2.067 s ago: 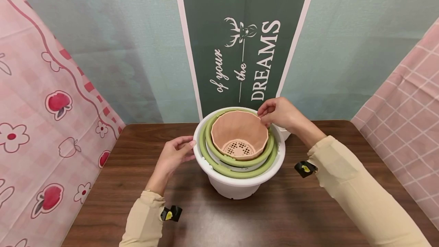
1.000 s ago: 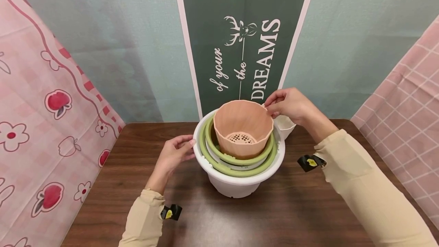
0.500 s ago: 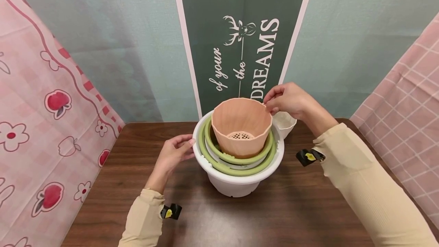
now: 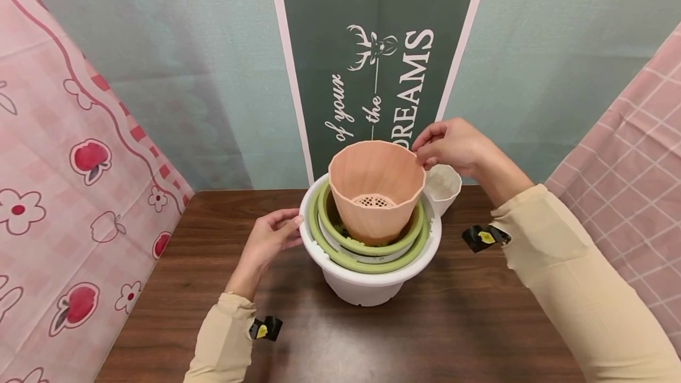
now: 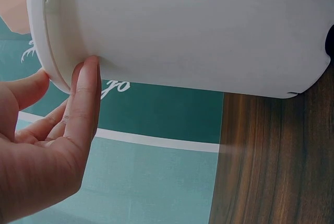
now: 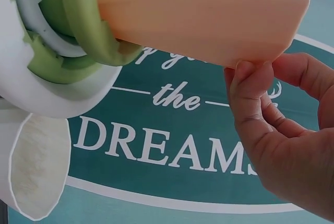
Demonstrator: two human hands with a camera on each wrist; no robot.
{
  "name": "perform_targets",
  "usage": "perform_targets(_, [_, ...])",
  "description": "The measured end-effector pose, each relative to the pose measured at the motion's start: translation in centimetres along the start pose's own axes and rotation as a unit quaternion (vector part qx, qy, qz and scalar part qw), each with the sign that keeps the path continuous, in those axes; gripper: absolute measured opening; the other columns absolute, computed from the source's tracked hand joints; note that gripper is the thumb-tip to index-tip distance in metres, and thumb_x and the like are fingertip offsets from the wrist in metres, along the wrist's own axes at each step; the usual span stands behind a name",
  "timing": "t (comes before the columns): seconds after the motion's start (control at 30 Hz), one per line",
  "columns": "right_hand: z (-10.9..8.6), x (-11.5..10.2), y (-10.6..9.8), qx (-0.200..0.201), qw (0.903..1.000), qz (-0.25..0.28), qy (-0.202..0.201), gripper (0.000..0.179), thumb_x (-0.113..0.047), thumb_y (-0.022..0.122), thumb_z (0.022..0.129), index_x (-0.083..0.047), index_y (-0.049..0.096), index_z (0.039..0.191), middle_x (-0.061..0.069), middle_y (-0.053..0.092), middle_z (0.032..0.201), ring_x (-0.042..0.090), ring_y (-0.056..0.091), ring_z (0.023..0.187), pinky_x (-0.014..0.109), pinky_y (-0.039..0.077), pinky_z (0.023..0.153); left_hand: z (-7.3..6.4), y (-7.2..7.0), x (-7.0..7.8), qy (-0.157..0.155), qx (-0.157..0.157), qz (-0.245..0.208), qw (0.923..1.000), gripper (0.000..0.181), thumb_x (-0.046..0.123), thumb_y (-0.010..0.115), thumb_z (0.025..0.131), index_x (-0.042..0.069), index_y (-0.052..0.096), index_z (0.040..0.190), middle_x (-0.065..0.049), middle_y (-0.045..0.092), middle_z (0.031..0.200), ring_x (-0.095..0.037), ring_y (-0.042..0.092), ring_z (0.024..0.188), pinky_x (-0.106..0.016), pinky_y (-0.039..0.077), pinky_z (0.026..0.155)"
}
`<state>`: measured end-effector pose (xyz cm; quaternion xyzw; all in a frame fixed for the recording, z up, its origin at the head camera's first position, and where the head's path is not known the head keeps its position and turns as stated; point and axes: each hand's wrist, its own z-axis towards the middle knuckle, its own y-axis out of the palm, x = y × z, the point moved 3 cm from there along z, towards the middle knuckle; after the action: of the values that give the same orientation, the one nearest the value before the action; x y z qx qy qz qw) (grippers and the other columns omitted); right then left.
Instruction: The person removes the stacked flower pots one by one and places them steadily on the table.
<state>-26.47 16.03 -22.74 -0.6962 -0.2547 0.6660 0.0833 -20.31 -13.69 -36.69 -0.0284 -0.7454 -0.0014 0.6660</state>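
Note:
My right hand (image 4: 452, 145) pinches the rim of a peach plastic flowerpot (image 4: 375, 173) with a mesh bottom. This pot stands partly out of a nest of pots, its base still inside the inner green-rimmed pot (image 4: 380, 249). A second green rim (image 4: 372, 266) lies around that one, within a large white flowerpot (image 4: 362, 291). At the left of the white pot, my left hand (image 4: 268, 241) grips its rim, thumb on the edge and fingers under it. In the right wrist view, thumb and fingers meet at the peach pot's rim (image 6: 261, 63).
A small white faceted pot (image 4: 444, 185) stands behind the nest at the right. The brown wooden table (image 4: 213, 265) ends at a blue-green curtain (image 4: 213, 75) with lettering on a dark panel. Pink patterned cloths (image 4: 64, 194) flank both sides.
The peach pot has risen with my right hand from deep in the nest to well above the green rims. More of the small white pot shows. My left hand has stayed in place.

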Motion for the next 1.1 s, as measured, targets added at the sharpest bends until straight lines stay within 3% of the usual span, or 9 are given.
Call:
perform_targets(0.27, [-0.3, -0.8, -0.7, 0.005, 0.9998, 0.015, -0.007, 0.018, 0.008, 0.058, 0.079, 0.014, 0.053, 0.095, 0.004, 0.059, 0.066, 0.014, 0.055, 0.058, 0.024, 0.053, 0.059, -0.1, 0.1, 0.0, -0.003, 0.003, 0.006, 1.0000, 0.032, 0.009, 0.057, 0.090, -0.008, 0.054, 0.117, -0.017, 0.062, 0.098, -0.016, 0.064, 0.079, -0.043, 0.053, 0.079])
perform_targets(0.67, [-0.9, -1.9, -2.0, 0.017, 0.9994, 0.022, -0.019, 0.017, 0.008, 0.058, 0.081, 0.014, 0.053, 0.096, 0.006, 0.060, 0.070, 0.016, 0.058, 0.060, 0.025, 0.055, 0.061, -0.2, 0.1, 0.0, -0.001, 0.000, 0.003, 1.0000, 0.032, 0.008, 0.058, 0.090, -0.009, 0.054, 0.117, -0.016, 0.063, 0.096, -0.015, 0.064, 0.079, -0.035, 0.055, 0.074])
perform_targets(0.93, [-1.2, -2.3, -3.1, 0.027, 0.9985, 0.044, -0.020, 0.007, 0.008, 0.060, 0.079, 0.004, 0.061, 0.085, 0.006, 0.062, 0.069, 0.017, 0.059, 0.060, 0.026, 0.055, 0.061, -0.2, 0.2, 0.0, -0.007, 0.000, 0.003, 1.0000, 0.032, 0.009, 0.058, 0.090, -0.008, 0.054, 0.117, -0.016, 0.062, 0.096, -0.015, 0.064, 0.078, -0.040, 0.054, 0.077])
perform_targets(1.1, [-1.5, -2.6, -3.9, 0.039, 0.9982, 0.042, -0.018, 0.006, 0.006, 0.062, 0.080, -0.001, 0.064, 0.080, 0.006, 0.062, 0.072, 0.017, 0.059, 0.062, 0.025, 0.055, 0.063, -0.2, 0.1, 0.1, -0.008, 0.000, 0.000, 1.0000, 0.033, 0.008, 0.058, 0.090, -0.008, 0.053, 0.117, -0.015, 0.062, 0.095, -0.015, 0.064, 0.078, -0.036, 0.055, 0.075])
